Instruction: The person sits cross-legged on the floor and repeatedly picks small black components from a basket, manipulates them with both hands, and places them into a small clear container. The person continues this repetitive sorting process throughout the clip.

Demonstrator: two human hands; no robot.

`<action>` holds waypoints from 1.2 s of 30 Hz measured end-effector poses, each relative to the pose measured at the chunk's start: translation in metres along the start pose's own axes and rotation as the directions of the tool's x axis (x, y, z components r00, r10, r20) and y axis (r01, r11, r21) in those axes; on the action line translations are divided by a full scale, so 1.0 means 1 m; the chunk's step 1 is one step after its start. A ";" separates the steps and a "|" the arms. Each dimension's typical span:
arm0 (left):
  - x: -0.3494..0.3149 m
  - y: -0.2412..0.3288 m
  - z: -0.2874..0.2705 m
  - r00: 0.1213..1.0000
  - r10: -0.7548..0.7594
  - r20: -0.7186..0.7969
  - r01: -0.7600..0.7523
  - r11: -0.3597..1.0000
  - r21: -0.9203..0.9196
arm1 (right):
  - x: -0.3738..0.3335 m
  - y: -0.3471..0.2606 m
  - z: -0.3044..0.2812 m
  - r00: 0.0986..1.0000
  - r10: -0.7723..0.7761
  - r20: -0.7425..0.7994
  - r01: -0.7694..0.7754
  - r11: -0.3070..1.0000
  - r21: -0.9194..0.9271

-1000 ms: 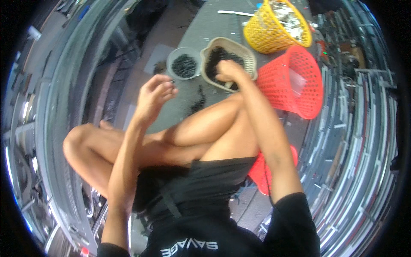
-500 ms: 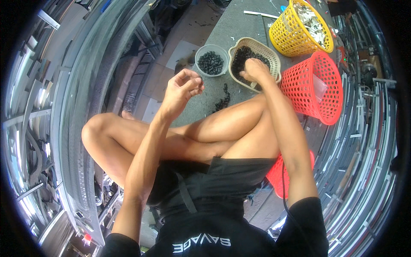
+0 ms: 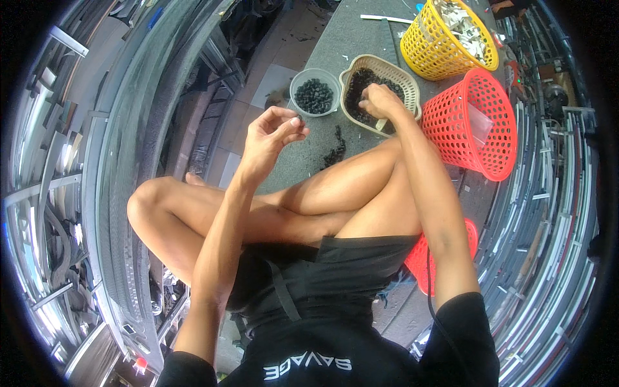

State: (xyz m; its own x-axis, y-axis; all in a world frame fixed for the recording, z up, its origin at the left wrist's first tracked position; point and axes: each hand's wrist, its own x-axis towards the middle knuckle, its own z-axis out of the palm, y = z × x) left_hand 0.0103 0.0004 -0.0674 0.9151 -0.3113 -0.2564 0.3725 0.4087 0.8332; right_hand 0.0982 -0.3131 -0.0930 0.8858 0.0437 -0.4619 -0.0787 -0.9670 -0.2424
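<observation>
My left hand (image 3: 269, 134) is raised over the grey bench, its thumb and forefinger pinched on a small black piece (image 3: 299, 118). Just beyond it stands a clear round bowl (image 3: 293, 95) with many small black pieces (image 3: 314, 95) inside. My right hand (image 3: 382, 102) is at a beige plastic basket (image 3: 405, 76) that also holds loose black pieces (image 3: 360, 82). Its fingers are drawn together above the pieces; whatever they grip is hidden.
Right of the beige basket lean a tilted red basket (image 3: 445, 116) and a yellow basket (image 3: 419, 45) full of pale scraps. Black bits (image 3: 335, 153) are scattered on the bench (image 3: 296, 161) by my crossed legs. Long metal profiles (image 3: 548, 238) line the right side.
My right hand has lifted slightly from the black pieces, its fingers showing more. My left hand keeps its pinch almost in place. The whole view has shifted a little.
</observation>
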 end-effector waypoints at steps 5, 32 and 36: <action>0.001 0.001 0.003 1.000 0.008 -0.010 -0.008 1.000 0.025 | 0.004 0.003 -0.003 0.997 0.059 0.047 -0.065 0.988 0.139; 0.002 -0.003 -0.003 0.999 0.044 -0.026 -0.041 0.991 0.131 | -0.001 -0.012 0.008 0.999 -0.040 -0.010 0.037 0.972 -0.234; 0.001 0.000 -0.001 0.999 0.029 -0.032 -0.026 0.995 0.101 | -0.005 -0.013 0.006 1.000 0.001 -0.014 -0.003 0.988 -0.156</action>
State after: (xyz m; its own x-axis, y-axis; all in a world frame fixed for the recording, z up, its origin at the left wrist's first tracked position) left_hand 0.0111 0.0014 -0.0681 0.9301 -0.2714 -0.2473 0.3310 0.3281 0.8848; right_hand 0.0921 -0.2993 -0.0921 0.8920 0.0396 -0.4504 -0.0087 -0.9945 -0.1046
